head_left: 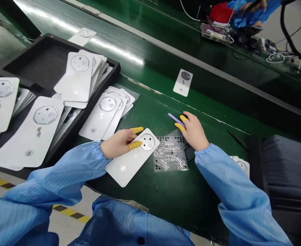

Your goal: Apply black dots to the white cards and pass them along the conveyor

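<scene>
My left hand (122, 141), with yellow finger cots, grips the upper part of a white panel (130, 162) that has an octagonal ring with dark dots. In my right hand (192, 131), also with yellow finger cots, is a slim purple tool (176, 120), its tip pointing up and left. Between the hands a clear sheet (171, 155) with small black dots lies on the green table (176, 201). Close behind my left hand sits a fanned stack of white panels (101, 114).
Black trays (50, 54) with several white panels stand at the left. One white panel (183, 82) lies farther back. A black tool (237, 139) and a dark stack (288, 167) are at the right. Another person's blue sleeve (265, 10) shows at the top right.
</scene>
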Motion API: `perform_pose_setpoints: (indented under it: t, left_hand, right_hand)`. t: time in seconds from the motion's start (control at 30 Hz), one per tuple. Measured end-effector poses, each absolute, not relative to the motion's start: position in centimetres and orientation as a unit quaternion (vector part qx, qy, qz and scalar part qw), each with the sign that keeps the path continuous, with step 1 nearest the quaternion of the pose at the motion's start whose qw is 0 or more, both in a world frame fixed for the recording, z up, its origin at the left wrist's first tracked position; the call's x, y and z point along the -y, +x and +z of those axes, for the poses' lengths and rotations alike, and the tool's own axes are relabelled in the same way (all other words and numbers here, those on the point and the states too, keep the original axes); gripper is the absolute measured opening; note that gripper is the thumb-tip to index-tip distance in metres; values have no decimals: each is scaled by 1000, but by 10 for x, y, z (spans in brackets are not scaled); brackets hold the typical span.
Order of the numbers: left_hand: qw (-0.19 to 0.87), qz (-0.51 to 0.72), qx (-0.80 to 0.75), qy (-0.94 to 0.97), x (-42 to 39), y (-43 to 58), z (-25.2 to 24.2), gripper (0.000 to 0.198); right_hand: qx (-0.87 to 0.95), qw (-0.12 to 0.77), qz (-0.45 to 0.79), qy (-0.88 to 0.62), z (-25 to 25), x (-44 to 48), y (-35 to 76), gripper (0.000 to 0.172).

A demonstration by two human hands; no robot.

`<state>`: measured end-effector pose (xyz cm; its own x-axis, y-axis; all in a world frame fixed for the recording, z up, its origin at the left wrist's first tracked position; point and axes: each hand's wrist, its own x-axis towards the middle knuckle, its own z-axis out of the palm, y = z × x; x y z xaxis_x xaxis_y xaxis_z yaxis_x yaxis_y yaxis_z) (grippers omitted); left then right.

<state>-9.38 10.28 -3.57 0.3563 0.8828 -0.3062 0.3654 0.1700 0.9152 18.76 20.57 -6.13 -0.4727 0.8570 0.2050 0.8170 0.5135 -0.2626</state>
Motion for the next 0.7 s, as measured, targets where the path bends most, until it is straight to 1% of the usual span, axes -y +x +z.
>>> perform_pose_setpoints:
  t: [0.1,0.17,0.23,0.33,0.37,0.47,0.53,0.6,0.7]
  left_hand:
    - [368,199,-568,709,-95,-98,-39,35]
    - [247,193,-572,758,-82,-97,-39,29]
    - [187,188,-543,797,-68,-95,-39,21]
    - [176,175,-494,833,-54,-92,-45,23]
    - [170,176,-487,838,-52,-92,-48,22]
    - [144,199,-479,843,-50,-92,-59,22]
    - [131,218,-476,842,-51,-91,-64,22]
    - [128,226,-478,839,-50,-90,-66,20]
    - [137,226,-484,834,-48,-89,-65,20]
  right_hand:
    - [851,181,79,-487,-66,-217,190,28]
    - [844,195,77,-493,-60,-217,193,28]
    - [832,218,93,-502,-50,-212,194,27]
    - [841,237,156,-461,-35,-188,186,34]
    - [860,223,173,-426,-31,-177,181,37]
    - [919,142,195,-313,-28,-143,164,47]
    - [935,98,202,-276,-30,-127,155,52]
    - [939,77,204,-265,-34,-120,147,52]
    - [943,67,196,-262,-35,-120,142,45]
